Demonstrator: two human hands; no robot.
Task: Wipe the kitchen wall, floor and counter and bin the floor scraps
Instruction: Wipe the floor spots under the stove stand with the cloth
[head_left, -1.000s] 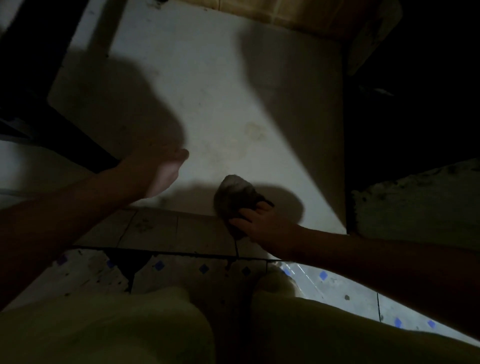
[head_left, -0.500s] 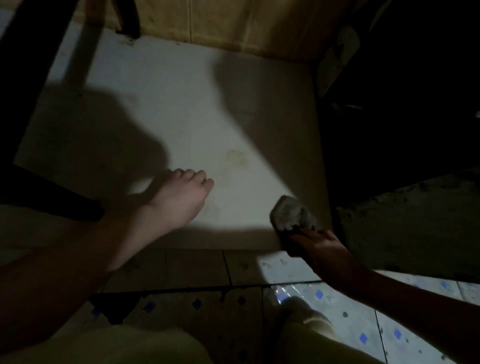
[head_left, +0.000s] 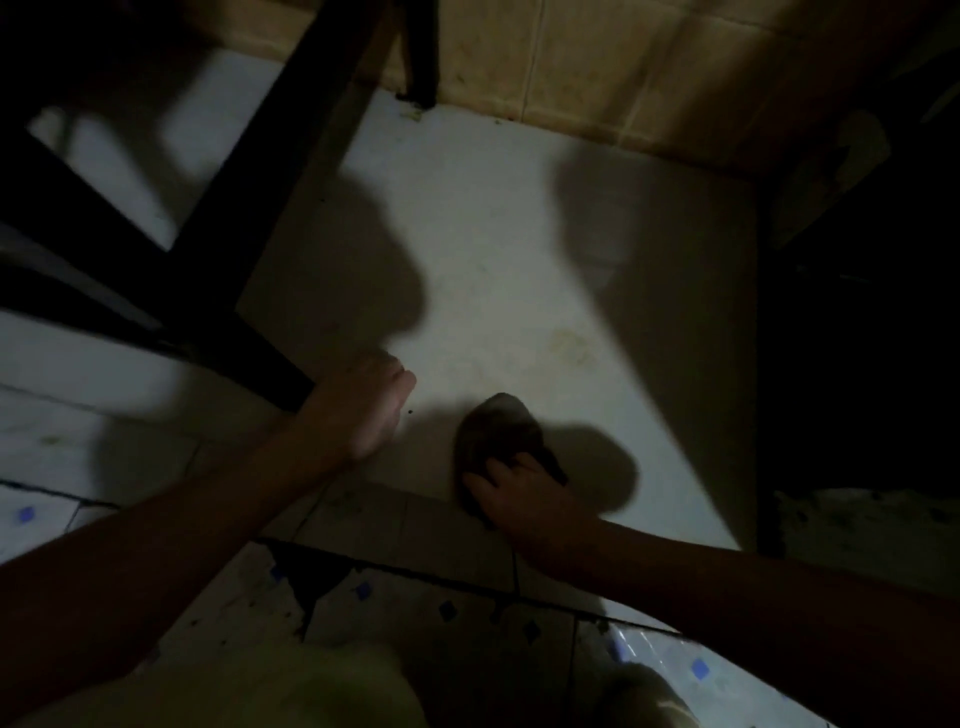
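Note:
A dim, pale floor slab (head_left: 519, 249) fills the middle of the view, with a faint yellowish stain (head_left: 574, 345) on it. My right hand (head_left: 519, 493) grips a dark crumpled rag (head_left: 493, 431) and presses it on the slab near its front edge. To the left of the rag, my left hand (head_left: 371, 410) rests on the slab on its edge, fingers together and straight. A small dark speck (head_left: 410, 412) lies between the two hands.
A black frame with legs (head_left: 223, 270) stands at the left over the floor. A tan tiled wall (head_left: 597, 67) runs along the back. Cracked white tiles with blue diamonds (head_left: 363, 592) lie in front. A dark recess (head_left: 857, 338) borders the right side.
My right hand has swept the rag leftwards from the slab's right front corner. My left hand has turned from flat on the floor onto its edge.

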